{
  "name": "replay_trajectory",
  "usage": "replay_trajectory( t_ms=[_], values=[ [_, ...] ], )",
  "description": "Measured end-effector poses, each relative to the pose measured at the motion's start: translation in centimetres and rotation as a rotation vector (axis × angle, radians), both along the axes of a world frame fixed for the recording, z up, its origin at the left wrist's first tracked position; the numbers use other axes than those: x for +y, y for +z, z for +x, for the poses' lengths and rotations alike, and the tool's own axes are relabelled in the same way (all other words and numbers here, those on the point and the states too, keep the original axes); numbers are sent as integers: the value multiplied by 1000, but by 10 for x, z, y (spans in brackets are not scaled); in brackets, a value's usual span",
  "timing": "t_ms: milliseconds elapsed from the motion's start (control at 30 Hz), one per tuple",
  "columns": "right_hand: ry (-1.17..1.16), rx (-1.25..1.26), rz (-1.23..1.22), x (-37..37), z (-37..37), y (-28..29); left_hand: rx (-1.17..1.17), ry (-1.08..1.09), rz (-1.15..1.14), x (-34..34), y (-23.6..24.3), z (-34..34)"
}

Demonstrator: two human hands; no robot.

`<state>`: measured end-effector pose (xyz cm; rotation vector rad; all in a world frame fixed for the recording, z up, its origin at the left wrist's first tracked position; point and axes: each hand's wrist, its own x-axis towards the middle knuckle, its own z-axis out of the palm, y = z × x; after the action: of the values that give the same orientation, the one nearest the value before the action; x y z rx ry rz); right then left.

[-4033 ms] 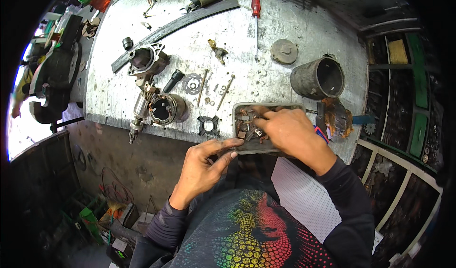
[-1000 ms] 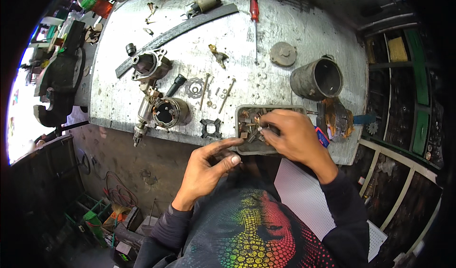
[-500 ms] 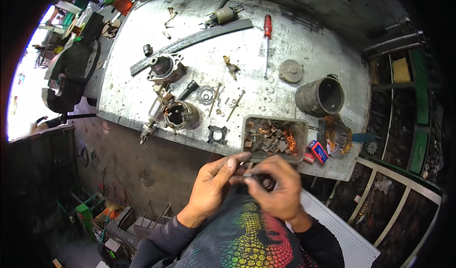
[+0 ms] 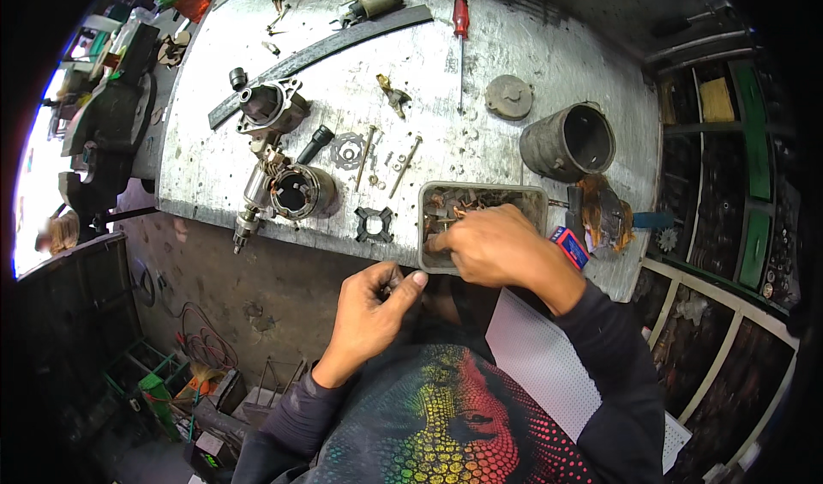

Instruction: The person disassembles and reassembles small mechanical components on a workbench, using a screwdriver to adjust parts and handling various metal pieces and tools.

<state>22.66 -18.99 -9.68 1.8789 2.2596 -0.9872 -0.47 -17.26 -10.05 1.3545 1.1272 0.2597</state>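
Observation:
My left hand [image 4: 375, 311] is closed in front of the table edge, thumb pressed toward the curled fingers; something small and dark shows between them, too hidden to name. My right hand [image 4: 506, 248] is down in a grey plastic tray [image 4: 423, 227], its fingers bent and pinching among small metal-brown blocks and bits of copper braid. What those fingertips hold, if anything, is out of sight. Left of the tray lie a dark four-armed flat piece [image 4: 374, 225], a long bolt [image 4: 405, 168] and a ring-shaped housing [image 4: 300, 192].
A hollow metal cylinder [image 4: 549, 150] and a round cap [image 4: 509, 97] stand beyond the tray. Beside it are a small blue-red box [image 4: 569, 248] and a brown-stained object [image 4: 607, 218]. A red screwdriver [image 4: 461, 21], a cast housing [image 4: 270, 107] and a dark flat bar [image 4: 343, 51] lie farther back.
My right hand has left my left hand and moved up into the tray. My left hand has shifted slightly left and remains closed. The view has shifted, moving the table contents leftward and up.

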Motion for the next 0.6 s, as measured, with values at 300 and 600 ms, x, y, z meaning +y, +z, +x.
replay_trajectory(
  t_ms=[300, 600],
  values=[
    [-119, -258, 149, -15, 14, 28, 47, -47, -92, 1, -8, 9],
    [124, 38, -41, 7, 11, -6, 36, -65, -97, 5, -8, 12]
  ],
)
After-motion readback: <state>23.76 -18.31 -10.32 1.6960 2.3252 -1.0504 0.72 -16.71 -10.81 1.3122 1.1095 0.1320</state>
